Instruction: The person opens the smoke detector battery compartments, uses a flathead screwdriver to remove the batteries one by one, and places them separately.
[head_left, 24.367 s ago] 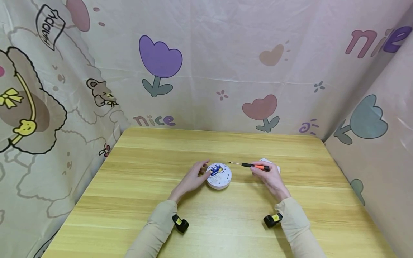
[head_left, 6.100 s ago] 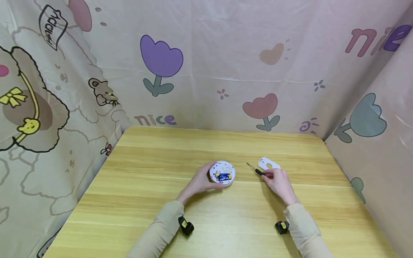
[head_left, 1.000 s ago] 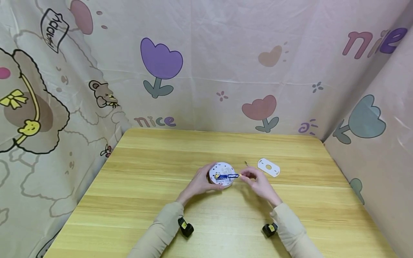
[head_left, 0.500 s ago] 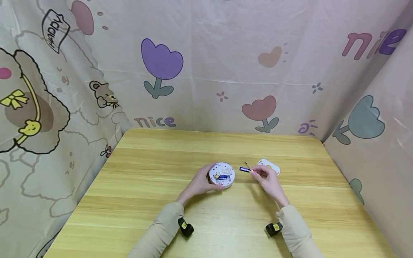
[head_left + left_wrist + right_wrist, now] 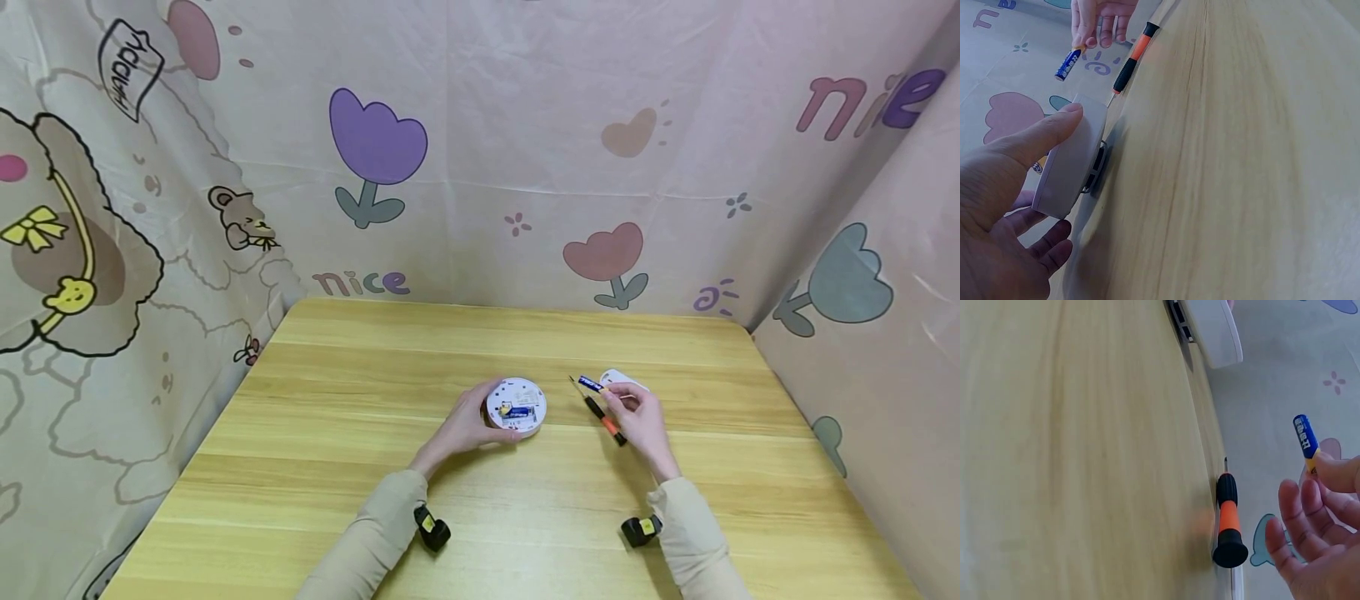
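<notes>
One battery (image 5: 1305, 439) pinched | right hand (image 5: 641, 423) raised | left hand (image 5: 463, 423) cupping disc (image 5: 513, 392)

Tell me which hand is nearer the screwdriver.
Right. The right hand is close to the right of the screwdriver, pinching a battery. The left hand is farther off to its left, gripping the round white device.

Small screened-off tabletop workspace, cartoon-print cloth (image 5: 495, 125) on three sides, wood-grain table (image 5: 405, 350)
</notes>
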A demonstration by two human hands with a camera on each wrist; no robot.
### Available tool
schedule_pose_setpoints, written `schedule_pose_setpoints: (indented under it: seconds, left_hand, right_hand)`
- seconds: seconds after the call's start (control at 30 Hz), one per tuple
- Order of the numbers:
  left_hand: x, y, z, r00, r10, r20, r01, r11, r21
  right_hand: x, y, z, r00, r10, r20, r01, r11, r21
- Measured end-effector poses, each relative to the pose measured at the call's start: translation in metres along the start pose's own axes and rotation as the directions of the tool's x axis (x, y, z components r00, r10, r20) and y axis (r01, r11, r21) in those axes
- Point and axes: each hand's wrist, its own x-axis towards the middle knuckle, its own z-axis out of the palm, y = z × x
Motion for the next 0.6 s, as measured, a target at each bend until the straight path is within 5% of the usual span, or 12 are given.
schedule_pose_setpoints:
  seconds: [0.3, 0.6]
  left_hand:
    - [-0.0005, 0.0002, 0.0, 1.0, -0.002, 0.002, 0.002, 1.0, 0.0]
    - [-0.0012, 0.0001, -0.0003, 1.0, -0.004, 0.001, 0.004, 1.0, 0.005]
  right_hand:
    - [0.0013, 0.0044, -0.0053, 0.998, -0.021, -0.065, 0.008, 0.98, -0.198]
    - [0.0012, 0.0084, -0.0095, 0.995, -0.072, -0.066, 0.035, 0.896, -0.443]
